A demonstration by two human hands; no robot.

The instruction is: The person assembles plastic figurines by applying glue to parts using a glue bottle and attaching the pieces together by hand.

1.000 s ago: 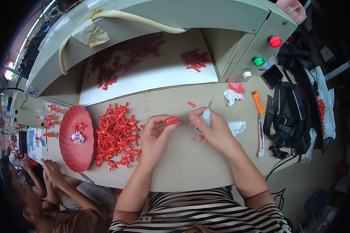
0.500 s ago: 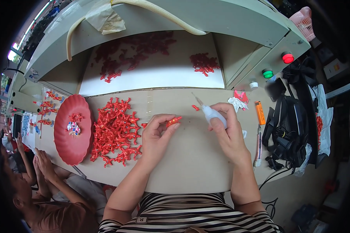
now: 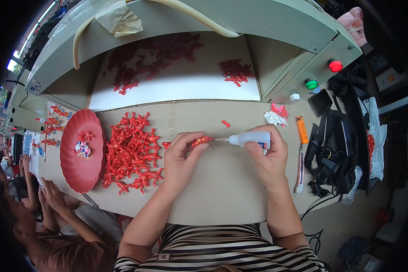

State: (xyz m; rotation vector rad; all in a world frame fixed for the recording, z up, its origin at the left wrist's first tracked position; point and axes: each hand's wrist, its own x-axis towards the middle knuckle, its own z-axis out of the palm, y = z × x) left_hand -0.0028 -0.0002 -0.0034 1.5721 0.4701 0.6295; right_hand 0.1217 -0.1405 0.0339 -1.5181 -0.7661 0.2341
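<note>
Pinched in the fingers of my left hand (image 3: pixel 184 153) is a small red plastic figure (image 3: pixel 201 141), its end pointing right. My right hand (image 3: pixel 268 155) is closed around a translucent squeeze bottle (image 3: pixel 255 138), tilted level. The bottle's thin nozzle tip (image 3: pixel 219 139) meets the end of the red figure, or comes very close to it. Beyond the bottle a small loose red piece (image 3: pixel 225 123) lies on the table. Left of my left hand spreads a heap of red figures (image 3: pixel 130 152).
A red scalloped dish (image 3: pixel 68 170) holds a few small parts at the left. Ahead, a hooded booth with a white floor (image 3: pixel 167 93) contains more red pieces. An orange lighter (image 3: pixel 302 129), a cutter knife (image 3: pixel 299 174) and a black bag (image 3: pixel 337 149) lie right. A co-worker sits at left.
My right hand has turned the bottle from pointing up and away to level, bringing its nozzle left to the red figure. My left hand still holds the figure.
</note>
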